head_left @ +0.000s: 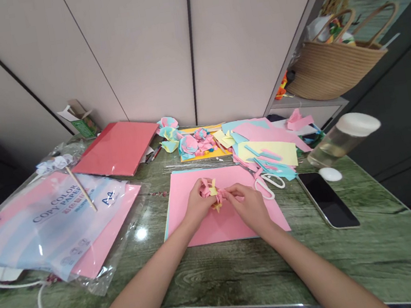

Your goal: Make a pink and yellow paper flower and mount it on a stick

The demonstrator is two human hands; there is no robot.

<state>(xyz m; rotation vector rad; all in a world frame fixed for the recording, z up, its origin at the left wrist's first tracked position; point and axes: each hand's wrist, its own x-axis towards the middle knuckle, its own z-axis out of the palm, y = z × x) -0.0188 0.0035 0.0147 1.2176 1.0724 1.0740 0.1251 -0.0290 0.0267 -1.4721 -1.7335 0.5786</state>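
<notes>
My left hand (196, 203) and my right hand (248, 204) meet over a pink paper sheet (217, 230) on the green table (247, 272). Both pinch a small crumpled paper flower (211, 192) of pink and yellow strips, the left closed around its left side, the right gripping its right end. White-handled scissors (268, 184) lie just right of my right hand.
A pack of colour copy paper (40, 222) with a wooden stick (81, 189) lies left, a red folder (116, 148) behind it. Finished paper flowers (192, 143) and cut scraps (267, 152) sit at the back. A phone (327, 199), a clear bottle (343, 138) and a woven basket (332, 69) are right.
</notes>
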